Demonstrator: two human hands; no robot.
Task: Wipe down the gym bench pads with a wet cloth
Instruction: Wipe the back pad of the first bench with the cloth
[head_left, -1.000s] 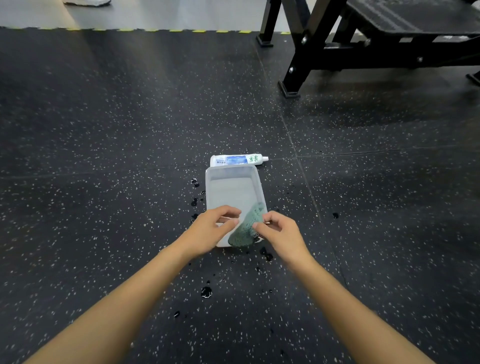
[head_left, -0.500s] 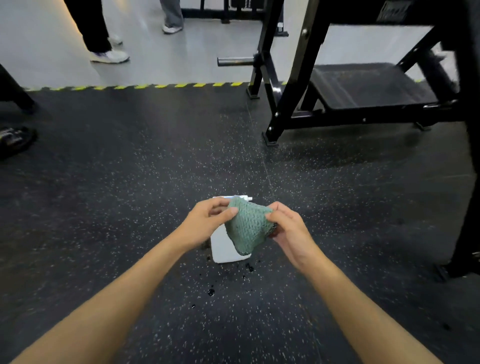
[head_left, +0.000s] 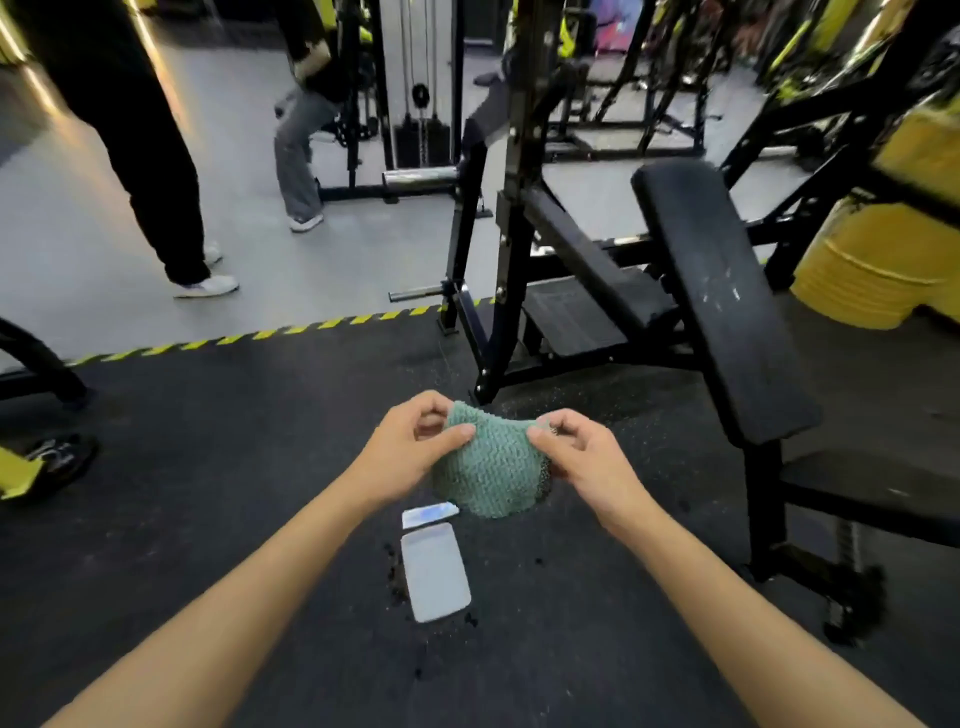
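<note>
A green knitted cloth (head_left: 491, 467) hangs in the air between my two hands. My left hand (head_left: 415, 447) pinches its upper left corner and my right hand (head_left: 576, 457) pinches its upper right corner. To the right stands a black gym bench with a long back pad (head_left: 722, 291) sloping toward me and a seat pad (head_left: 878, 493) at the right edge. Both pads are to the right of and beyond my hands.
A white plastic tub (head_left: 434, 571) lies on the speckled black floor below the cloth, with a white tube (head_left: 428, 514) beside it and water drops around. A black rack upright (head_left: 511, 218) rises ahead. Two people's legs (head_left: 171, 208) stand on the grey floor at left.
The cloth has come up out of the tub and is held higher. My view has risen, so the bench pads and the people's legs now show.
</note>
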